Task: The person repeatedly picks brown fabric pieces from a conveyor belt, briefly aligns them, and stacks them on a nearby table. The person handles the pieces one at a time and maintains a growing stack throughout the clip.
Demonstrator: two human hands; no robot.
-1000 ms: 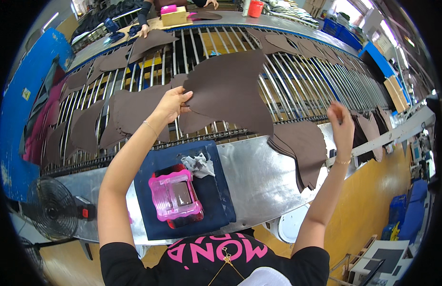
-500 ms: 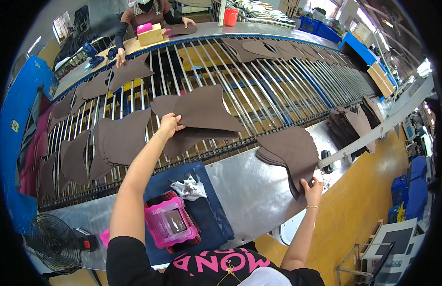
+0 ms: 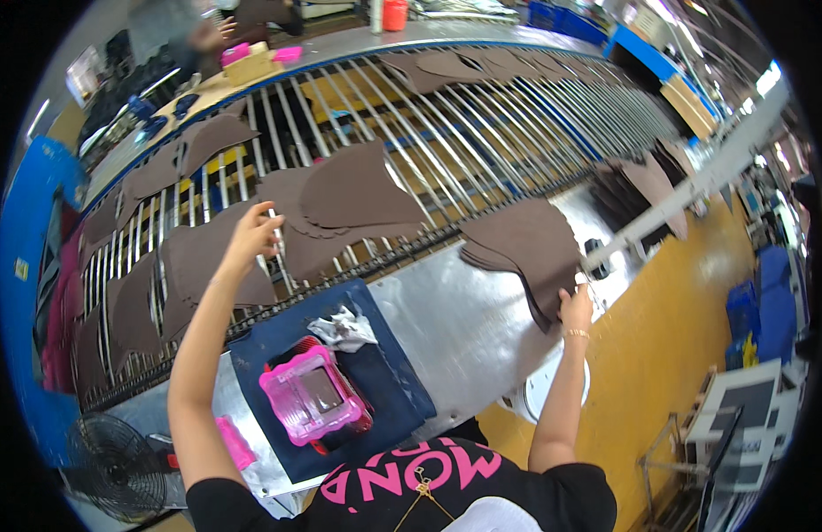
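Currently, left hand (image 3: pixel 253 235) loosely open above metal bars (image 3: pixel 471 140), right hand (image 3: pixel 577 308) touching a brown stack (image 3: pixel 531 235), grip unclear.

A conveyor (image 3: pixel 562 115) runs left to right behind a worktable (image 3: pixel 464 319). On the worktable, left of centre, lies a pad (image 3: pixel 393 390); on it sit a box (image 3: pixel 313 396) and, behind that, a cloth (image 3: pixel 344 331). A fan (image 3: pixel 117 467) is left of the pad. To the pad's right lies a stack of cut pieces (image 3: pixel 540 239), the right hand (image 3: pixel 576 308) at its near corner. The left hand (image 3: pixel 254 235) is over the conveyor, left of a pile (image 3: pixel 358 191).
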